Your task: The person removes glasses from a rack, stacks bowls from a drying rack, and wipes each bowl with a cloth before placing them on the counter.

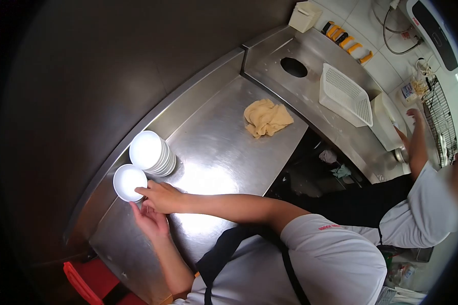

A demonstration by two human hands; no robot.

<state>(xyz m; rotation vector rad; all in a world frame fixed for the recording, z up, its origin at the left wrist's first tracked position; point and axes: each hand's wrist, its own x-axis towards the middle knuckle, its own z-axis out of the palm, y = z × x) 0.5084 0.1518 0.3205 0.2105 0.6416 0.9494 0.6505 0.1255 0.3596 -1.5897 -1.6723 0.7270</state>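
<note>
A white bowl (pixel 127 179) sits at the left of the steel counter with its mouth toward me, beside a taller stack of white bowls (pixel 146 151) lying close by. My right hand (pixel 162 197) pinches the near rim of the single bowl, one fingertip over its inside. Just below it, my left hand (pixel 151 221) has its palm turned up and its fingers apart, the fingertips right at the bowl's lower edge. Part of the left hand's thumb side is overlapped by the right hand.
A crumpled tan cloth (pixel 267 118) lies on the steel counter (pixel 216 132). Farther right are a round hole (pixel 293 67), a perforated white basket (pixel 345 96) and a white bin (pixel 385 122). A co-worker's arm (pixel 417 142) reaches in there. Red plastic (pixel 89 279) stands at lower left.
</note>
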